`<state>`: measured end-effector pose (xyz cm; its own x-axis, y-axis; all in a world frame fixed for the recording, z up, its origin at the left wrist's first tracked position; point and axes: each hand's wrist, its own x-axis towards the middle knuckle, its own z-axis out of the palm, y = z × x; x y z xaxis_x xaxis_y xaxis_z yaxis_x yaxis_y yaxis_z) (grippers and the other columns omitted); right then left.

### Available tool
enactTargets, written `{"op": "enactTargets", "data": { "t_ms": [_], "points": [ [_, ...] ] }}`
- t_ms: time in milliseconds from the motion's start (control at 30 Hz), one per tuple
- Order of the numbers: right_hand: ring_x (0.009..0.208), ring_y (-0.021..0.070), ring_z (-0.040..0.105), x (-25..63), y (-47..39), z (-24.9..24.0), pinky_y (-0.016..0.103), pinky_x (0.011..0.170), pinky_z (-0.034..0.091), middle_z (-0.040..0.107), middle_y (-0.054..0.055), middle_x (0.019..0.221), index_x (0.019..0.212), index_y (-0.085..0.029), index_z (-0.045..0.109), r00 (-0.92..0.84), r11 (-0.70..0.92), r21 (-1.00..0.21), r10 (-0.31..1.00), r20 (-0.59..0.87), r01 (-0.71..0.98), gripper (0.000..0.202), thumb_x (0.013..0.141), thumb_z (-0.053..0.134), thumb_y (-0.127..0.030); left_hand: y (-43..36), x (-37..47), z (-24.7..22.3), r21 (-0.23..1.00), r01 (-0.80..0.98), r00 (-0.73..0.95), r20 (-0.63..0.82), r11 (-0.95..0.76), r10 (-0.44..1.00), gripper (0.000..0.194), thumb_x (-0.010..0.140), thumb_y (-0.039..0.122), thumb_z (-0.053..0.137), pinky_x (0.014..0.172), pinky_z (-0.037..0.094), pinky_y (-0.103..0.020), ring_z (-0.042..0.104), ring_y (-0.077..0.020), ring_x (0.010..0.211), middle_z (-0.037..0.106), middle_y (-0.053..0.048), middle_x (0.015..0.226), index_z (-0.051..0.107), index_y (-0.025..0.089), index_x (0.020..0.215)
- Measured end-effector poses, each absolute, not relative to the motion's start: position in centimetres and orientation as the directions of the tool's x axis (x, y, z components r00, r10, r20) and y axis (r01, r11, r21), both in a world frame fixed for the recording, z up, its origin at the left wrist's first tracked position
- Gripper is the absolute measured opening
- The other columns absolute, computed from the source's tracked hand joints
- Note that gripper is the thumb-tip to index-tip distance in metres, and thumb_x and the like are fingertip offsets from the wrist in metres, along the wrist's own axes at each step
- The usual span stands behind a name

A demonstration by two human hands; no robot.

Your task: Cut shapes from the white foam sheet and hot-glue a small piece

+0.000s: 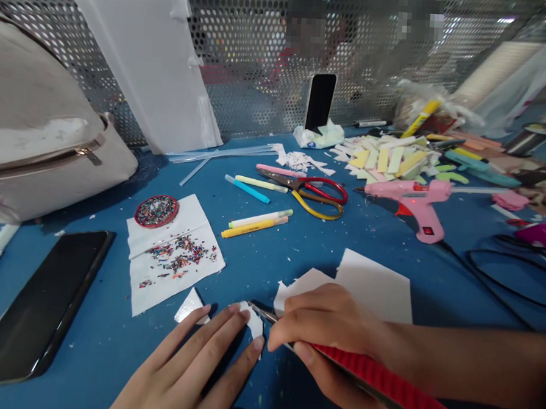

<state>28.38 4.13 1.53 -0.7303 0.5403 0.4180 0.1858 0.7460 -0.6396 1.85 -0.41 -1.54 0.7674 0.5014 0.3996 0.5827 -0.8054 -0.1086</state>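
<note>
My left hand (195,365) lies flat on the blue table with its fingers spread. Its fingertips press on a small white cut piece (254,323), which looks like card or foam board. A white triangular scrap (189,304) sits by its outer finger. In my right hand (330,329) is a red-handled craft knife (383,381), my fingers wrapped round it. The knife's thin metal tip (262,312) touches or hovers just over the small piece; I cannot tell which. Under and behind my right hand lies a larger white sheet (378,286) with an irregular cut edge.
Scissors (322,192) and several pens (256,223) lie beyond my hands. A pink glue gun (419,203) trails a black cord on the right. A red lid (156,211) of beads rests on white paper (144,295). A phone (43,302) lies left, before a bag (43,125).
</note>
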Motion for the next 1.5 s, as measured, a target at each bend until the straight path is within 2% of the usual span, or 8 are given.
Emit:
{"op": "enactTargets", "data": {
  "t_ms": [200,367,500,700,933,1133,1333,1500],
  "points": [
    [0.058,0.01,0.056,28.3,4.1,1.7,0.02,0.063,0.046,0.062,0.0,0.07,0.096,-0.015,0.065,-0.711,0.703,-0.686,0.579,0.398,0.188,0.022,0.085,0.046,-0.009,-0.5,0.9,-1.1,-0.168,0.537,0.83,0.281,-0.827,0.482,0.053,0.105,0.05,0.046,0.128,0.011,-0.041,0.044,-0.0227,0.143,0.053,-0.007,0.151,0.044,0.027,0.153],
    [0.055,0.009,0.058,28.2,3.9,2.0,0.019,0.063,0.047,0.064,-0.002,0.068,0.093,-0.018,0.064,-0.698,0.687,-0.698,0.6,0.39,0.201,0.023,0.083,0.047,-0.005,-0.8,0.8,-1.5,-0.155,0.57,0.813,0.245,-0.807,0.528,0.051,0.107,0.046,0.044,0.128,0.013,-0.043,0.039,-0.0237,0.147,0.045,-0.007,0.157,0.042,0.029,0.154],
    [0.054,0.0086,0.059,28.0,3.9,2.4,0.018,0.061,0.047,0.065,-0.003,0.068,0.091,-0.019,0.063,-0.712,0.671,-0.699,0.615,0.339,0.247,0.024,0.082,0.046,-0.003,-0.7,0.7,-1.6,-0.167,0.526,0.837,0.276,-0.834,0.473,0.054,0.105,0.05,0.048,0.129,0.012,-0.042,0.039,-0.0235,0.147,0.049,-0.008,0.154,0.043,0.027,0.154],
    [0.053,0.0078,0.056,28.2,3.8,2.4,0.018,0.059,0.044,0.063,-0.003,0.067,0.091,-0.018,0.061,-0.725,0.673,-0.709,0.595,0.348,0.211,0.024,0.082,0.045,-0.004,-1.0,1.2,-1.6,-0.063,0.601,0.777,0.282,-0.797,0.564,0.046,0.108,0.044,0.042,0.129,0.011,-0.038,0.033,-0.0196,0.15,0.047,-0.003,0.156,0.046,0.032,0.152],
    [0.056,0.0101,0.057,28.8,3.5,1.6,0.021,0.059,0.044,0.063,-0.002,0.067,0.092,-0.017,0.064,-0.697,0.714,-0.674,0.582,0.419,0.19,0.021,0.083,0.047,-0.007,-0.6,1.5,-0.9,-0.087,0.577,0.795,0.289,-0.812,0.534,0.043,0.109,0.044,0.04,0.128,0.011,-0.035,0.045,-0.018,0.141,0.054,-0.003,0.149,0.052,0.03,0.147],
    [0.054,0.011,0.056,29.2,3.6,0.9,0.022,0.057,0.043,0.061,-0.002,0.067,0.097,-0.018,0.063,-0.683,0.726,-0.668,0.571,0.455,0.162,0.019,0.086,0.048,-0.014,-0.4,1.7,-1.0,-0.11,0.588,0.764,0.399,-0.801,0.506,0.042,0.11,0.04,0.034,0.125,0.024,-0.036,0.054,-0.019,0.133,0.059,-0.004,0.143,0.058,0.028,0.142],
    [0.052,0.0101,0.055,29.2,3.5,1.0,0.021,0.056,0.043,0.061,-0.003,0.065,0.096,-0.019,0.063,-0.702,0.715,-0.679,0.569,0.428,0.166,0.019,0.086,0.048,-0.012,-0.2,1.6,0.0,-0.209,0.536,0.832,0.296,-0.818,0.47,0.042,0.108,0.04,0.04,0.126,0.018,-0.037,0.052,-0.0196,0.136,0.057,-0.006,0.146,0.053,0.028,0.147],
    [0.051,0.0105,0.053,29.2,3.4,1.5,0.021,0.055,0.041,0.06,-0.002,0.064,0.092,-0.018,0.062,-0.737,0.699,-0.693,0.561,0.377,0.177,0.017,0.086,0.046,-0.014,-0.3,1.6,-0.7,-0.148,0.562,0.797,0.359,-0.814,0.485,0.039,0.109,0.038,0.039,0.127,0.015,-0.035,0.054,-0.018,0.134,0.061,-0.005,0.142,0.06,0.028,0.14]
  ]
}}
